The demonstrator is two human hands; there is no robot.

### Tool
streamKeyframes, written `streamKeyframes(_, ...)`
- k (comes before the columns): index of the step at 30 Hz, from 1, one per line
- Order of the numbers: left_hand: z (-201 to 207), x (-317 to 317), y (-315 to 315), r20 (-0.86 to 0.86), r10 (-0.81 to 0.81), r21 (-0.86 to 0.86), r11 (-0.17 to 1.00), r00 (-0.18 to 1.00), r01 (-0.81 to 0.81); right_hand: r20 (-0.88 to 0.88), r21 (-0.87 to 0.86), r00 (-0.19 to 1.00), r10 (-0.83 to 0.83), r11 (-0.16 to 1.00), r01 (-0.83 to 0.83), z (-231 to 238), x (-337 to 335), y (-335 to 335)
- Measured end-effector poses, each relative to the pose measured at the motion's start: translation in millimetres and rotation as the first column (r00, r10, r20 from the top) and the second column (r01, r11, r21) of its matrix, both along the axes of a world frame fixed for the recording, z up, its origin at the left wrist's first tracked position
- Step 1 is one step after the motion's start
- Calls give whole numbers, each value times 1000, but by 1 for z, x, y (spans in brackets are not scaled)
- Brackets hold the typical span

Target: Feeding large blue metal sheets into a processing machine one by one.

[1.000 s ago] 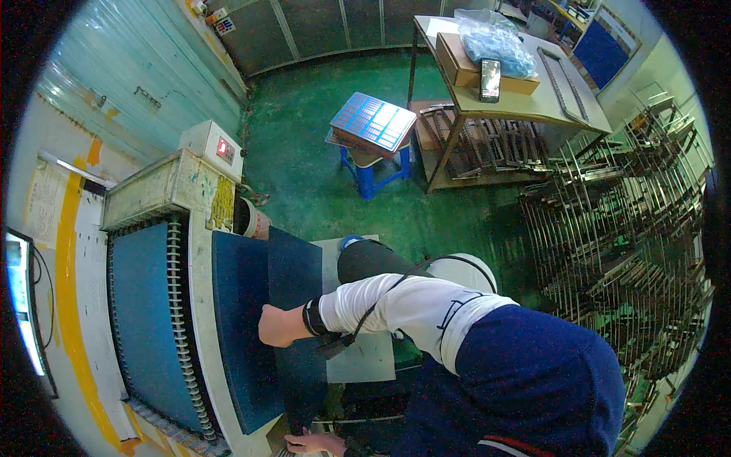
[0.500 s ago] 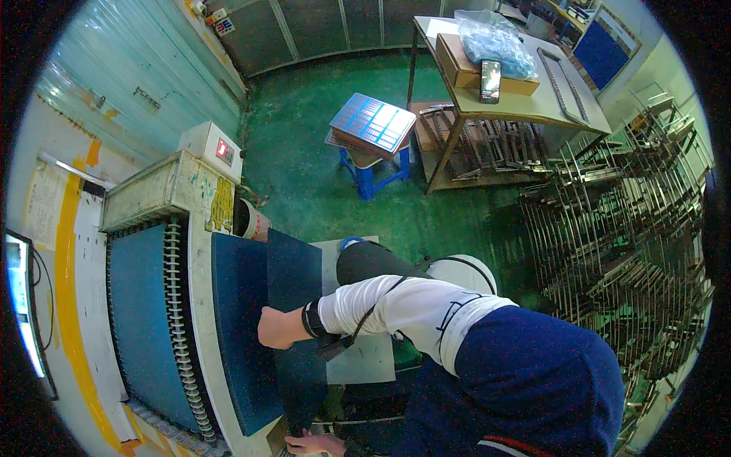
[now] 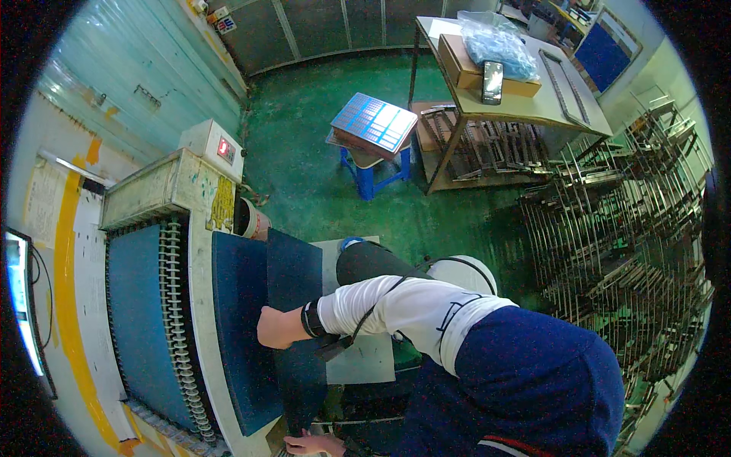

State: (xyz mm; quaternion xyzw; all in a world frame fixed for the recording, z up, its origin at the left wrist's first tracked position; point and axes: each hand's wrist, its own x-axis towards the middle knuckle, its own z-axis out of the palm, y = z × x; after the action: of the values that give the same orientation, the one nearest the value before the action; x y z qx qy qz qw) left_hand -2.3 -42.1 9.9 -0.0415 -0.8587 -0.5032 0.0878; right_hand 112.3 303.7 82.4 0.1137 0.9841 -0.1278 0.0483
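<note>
A dark blue flat panel (image 3: pixel 298 286) stands tilted beside the conveyor machine, between my two hands. My right hand (image 3: pixel 280 327), with a black strap at the wrist, is closed at its upper edge. At the panel's lower end my left hand (image 3: pixel 314 443) holds its corner, with the fingers partly cut off by the picture's lower edge. Another dark blue panel (image 3: pixel 237 305) lies just left of it, along the machine's side. Further left, a blue board (image 3: pixel 141 305) rests in the machine beside a row of ring-like rollers (image 3: pixel 177 327).
A pale control box (image 3: pixel 213 145) sits atop the machine (image 3: pixel 145 186). Beyond are a bucket (image 3: pixel 251 221), a blue stool (image 3: pixel 369 175) with stacked printed panels (image 3: pixel 373 122), and a table (image 3: pixel 525 107) carrying a carton and phone. Metal racks (image 3: pixel 624 228) crowd the right. A screen (image 3: pixel 23 297) is far left.
</note>
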Motion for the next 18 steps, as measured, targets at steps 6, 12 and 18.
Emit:
streamKeyframes(6, 1, -2, -5, -10, 12, -5, 1000, 1000, -12, 81, -47, 996, 27, 999, -23, 11, 0, 0)
streamKeyframes(12, -2, 0, -2, -13, 0, -6, 1000, 1000, 0, -49, -3, 999, 0, 1000, 0, -4, 1, 1)
streamKeyframes(18, 0, 0, -5, -24, 6, -12, 1000, 1000, -7, -32, 19, 999, 37, 999, -36, 1, 1, -1)
